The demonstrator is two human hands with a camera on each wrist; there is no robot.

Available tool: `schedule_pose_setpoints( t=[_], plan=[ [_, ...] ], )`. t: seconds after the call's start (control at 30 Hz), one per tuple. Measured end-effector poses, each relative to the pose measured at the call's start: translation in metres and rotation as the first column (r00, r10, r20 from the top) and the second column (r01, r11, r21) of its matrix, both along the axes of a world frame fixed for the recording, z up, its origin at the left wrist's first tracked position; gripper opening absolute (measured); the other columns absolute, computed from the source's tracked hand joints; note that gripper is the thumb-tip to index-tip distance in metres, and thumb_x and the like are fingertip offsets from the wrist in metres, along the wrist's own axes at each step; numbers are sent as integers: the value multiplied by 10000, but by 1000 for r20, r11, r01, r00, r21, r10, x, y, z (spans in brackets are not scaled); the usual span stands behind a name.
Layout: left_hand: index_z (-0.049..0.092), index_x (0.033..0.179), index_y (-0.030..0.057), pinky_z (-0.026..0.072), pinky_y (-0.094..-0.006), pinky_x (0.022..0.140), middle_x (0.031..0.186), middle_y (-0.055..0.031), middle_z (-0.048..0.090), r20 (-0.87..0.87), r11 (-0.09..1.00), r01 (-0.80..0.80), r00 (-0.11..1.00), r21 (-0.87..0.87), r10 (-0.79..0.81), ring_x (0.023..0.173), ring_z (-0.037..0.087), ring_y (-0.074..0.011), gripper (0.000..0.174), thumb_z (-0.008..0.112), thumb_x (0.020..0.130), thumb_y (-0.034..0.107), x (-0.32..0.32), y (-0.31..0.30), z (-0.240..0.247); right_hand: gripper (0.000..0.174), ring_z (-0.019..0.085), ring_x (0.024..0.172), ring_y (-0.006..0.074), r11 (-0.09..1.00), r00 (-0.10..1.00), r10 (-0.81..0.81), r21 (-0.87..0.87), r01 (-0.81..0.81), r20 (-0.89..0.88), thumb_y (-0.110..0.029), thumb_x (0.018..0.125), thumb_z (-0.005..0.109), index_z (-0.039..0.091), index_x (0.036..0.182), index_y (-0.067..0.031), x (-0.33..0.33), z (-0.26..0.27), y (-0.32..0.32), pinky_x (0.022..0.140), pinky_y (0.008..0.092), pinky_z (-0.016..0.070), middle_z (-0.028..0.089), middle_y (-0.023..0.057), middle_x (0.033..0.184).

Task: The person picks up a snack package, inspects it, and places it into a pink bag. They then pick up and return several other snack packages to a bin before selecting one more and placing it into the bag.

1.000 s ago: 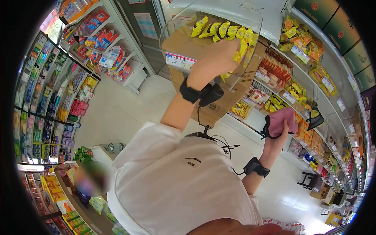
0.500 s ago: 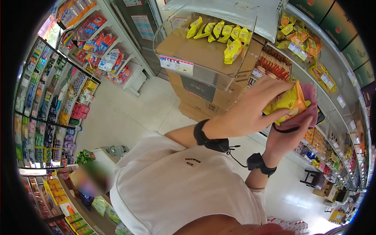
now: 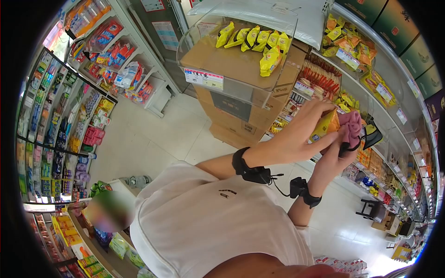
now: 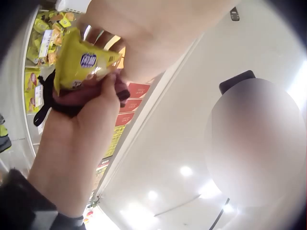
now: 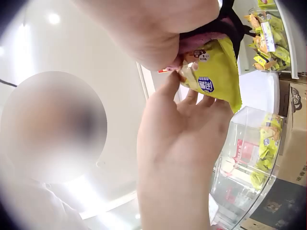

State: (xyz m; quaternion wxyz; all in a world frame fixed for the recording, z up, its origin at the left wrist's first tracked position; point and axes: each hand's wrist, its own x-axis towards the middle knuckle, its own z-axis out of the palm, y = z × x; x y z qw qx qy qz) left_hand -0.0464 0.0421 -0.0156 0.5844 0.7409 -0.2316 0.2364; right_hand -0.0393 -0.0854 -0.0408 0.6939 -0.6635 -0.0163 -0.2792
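Observation:
My left hand (image 3: 296, 141) pinches a glossy yellow snack packet (image 3: 326, 124) with an orange end. The wrapper carries a blue round logo, plain in the right wrist view. Right up against it is a dusky pink cloth pouch (image 3: 352, 127) with black trim, bunched in my right hand (image 3: 336, 160). Seen from the left wrist, the packet (image 4: 76, 64) overlaps the pouch (image 4: 81, 96), and my right thumb presses the cloth near its lower edge. My left fingers are partly hidden behind the packet in the right wrist view.
A clear acrylic bin (image 3: 241, 88) on stacked cartons (image 3: 232, 123) holds several yellow packets (image 3: 271, 59). Shelves of snacks (image 3: 320, 74) run down the right beside both hands. A black pouch-like item (image 3: 372, 137) hangs near the right hand. A dark stool (image 3: 370, 209) stands on the floor.
My left hand has come from the acrylic bin to the pouch, bringing a yellow packet. The pouch was spread out over the right hand and is now bunched beside the packet.

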Motion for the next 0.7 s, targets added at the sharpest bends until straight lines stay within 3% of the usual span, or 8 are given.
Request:
schedule_pose_setpoints(
  t=[0.07,0.2,0.3,0.4,0.57,0.6,0.67,0.7],
  plan=[
    [462,1281,-2,437,-317,908,1162,-111,529,-128,982,37,990,-183,-61,1084,507,-190,365,601,957,93,4,-9,-6,114,583,857,48,984,981,-64,-154,93,184,-100,965,632,625,1037,-12,2,0,9,690,195,464,658,54,1024],
    [467,1226,0,417,-288,897,1125,-90,511,-151,946,45,984,-321,-97,1048,480,-138,257,536,1007,117,9,-18,-21,227,608,949,99,999,994,5,-34,-1,109,-133,978,633,614,1169,-11,-2,-7,7,813,239,491,659,38,1075],
    [485,1217,1,415,-290,884,1077,-90,506,-67,958,38,996,-285,-60,1017,490,-163,245,531,1003,111,11,-20,-23,240,596,1008,103,975,993,120,187,-121,18,-133,985,617,593,1194,-16,-9,-4,5,876,273,485,643,46,1104],
    [515,1140,-7,367,-354,905,1034,-123,458,21,969,0,1000,-248,6,992,449,-274,200,535,952,57,8,-22,-16,237,569,1051,96,931,989,144,335,-146,30,-152,1004,582,573,1200,-20,-7,-1,8,920,301,466,614,43,1106],
    [607,1076,7,416,-339,849,1019,-122,509,234,996,-62,969,-67,76,960,499,-253,186,544,902,-5,10,-16,-16,266,522,1148,98,796,973,219,590,-133,-75,-202,1016,569,565,1211,-23,-8,1,5,971,312,446,545,30,1218],
    [629,1071,8,432,-326,832,1014,-117,528,299,995,-97,949,-35,103,944,518,-236,195,543,898,-16,10,-15,-16,296,529,1157,115,822,983,177,556,-120,-49,-200,1009,580,547,1246,-25,-10,0,6,976,321,455,544,39,1230],
    [640,1071,18,433,-315,827,1009,-112,535,247,993,-64,965,-100,87,945,525,-225,211,556,883,-27,10,-14,-14,371,542,1175,149,871,995,98,484,-90,9,-194,995,601,511,1315,-31,-14,-6,10,987,338,471,543,57,1254],
    [645,1072,23,433,-310,824,1007,-109,539,222,990,-48,972,-132,77,946,528,-219,219,563,876,-32,10,-13,-13,369,541,1163,146,940,996,91,328,-91,15,-193,996,599,509,1311,-24,-17,-9,7,989,331,461,540,55,1222]
  ],
)
